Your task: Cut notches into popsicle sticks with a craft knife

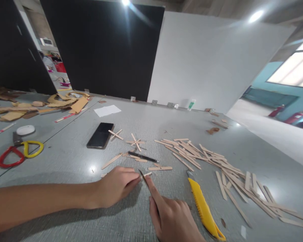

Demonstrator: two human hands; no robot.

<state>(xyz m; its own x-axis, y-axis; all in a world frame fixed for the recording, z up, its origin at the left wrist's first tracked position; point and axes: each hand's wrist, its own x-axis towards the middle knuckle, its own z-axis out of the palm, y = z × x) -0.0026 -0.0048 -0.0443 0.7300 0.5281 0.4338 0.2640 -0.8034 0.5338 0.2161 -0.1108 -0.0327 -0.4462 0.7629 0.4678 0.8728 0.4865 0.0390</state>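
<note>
My left hand (120, 186) is closed at the table's near middle, its fingertips pressing down a small wooden craft stick (147, 174), mostly hidden under them. In my right hand (173, 215) is a thin dark blade (142, 173), my index finger stretched along its back. The blade's tip is at the stick, close to my left fingertips; its grip end is hidden in my palm. Just beyond lie a black pen (143, 157) and a short craft stick (160, 168). A yellow utility knife (203, 206) rests to the right of my right hand.
Loose craft sticks (224, 164) spread across the right side. Two crossed-stick pieces (135, 142) lie beside a phone (100, 135). Red-and-yellow-handled scissors (11, 157), a white mouse (25, 130) and cardboard scraps (63, 101) are at left. Upright panels (189, 60) stand behind.
</note>
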